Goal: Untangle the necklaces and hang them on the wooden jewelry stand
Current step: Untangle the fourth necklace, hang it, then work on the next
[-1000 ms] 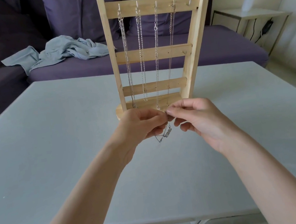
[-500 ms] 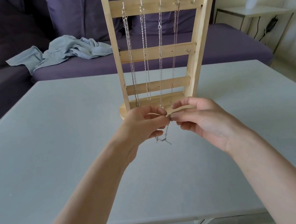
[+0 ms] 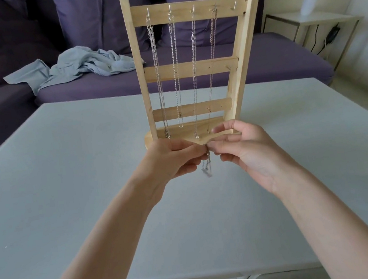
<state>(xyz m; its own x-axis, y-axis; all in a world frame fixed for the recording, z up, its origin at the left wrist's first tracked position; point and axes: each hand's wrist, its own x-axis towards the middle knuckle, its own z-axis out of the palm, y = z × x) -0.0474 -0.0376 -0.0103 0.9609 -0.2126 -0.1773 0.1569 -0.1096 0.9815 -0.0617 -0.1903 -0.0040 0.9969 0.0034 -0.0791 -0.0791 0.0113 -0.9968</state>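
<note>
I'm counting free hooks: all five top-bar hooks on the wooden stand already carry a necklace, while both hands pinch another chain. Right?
Not quite: the head view shows four necklaces hanging; the rightmost hook is bare. The rest holds.

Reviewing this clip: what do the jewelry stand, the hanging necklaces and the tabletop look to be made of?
Jewelry stand: pale unfinished-looking wood, likely pine; faint grain shows, with no gloss.
Hanging necklaces: silver-toned metal chain, judging by the small links and bright glints; the exact alloy cannot be told.
Tabletop: matte light grey surface, smooth and even; it could be laminate or painted board, and the look leaves that open.
</note>
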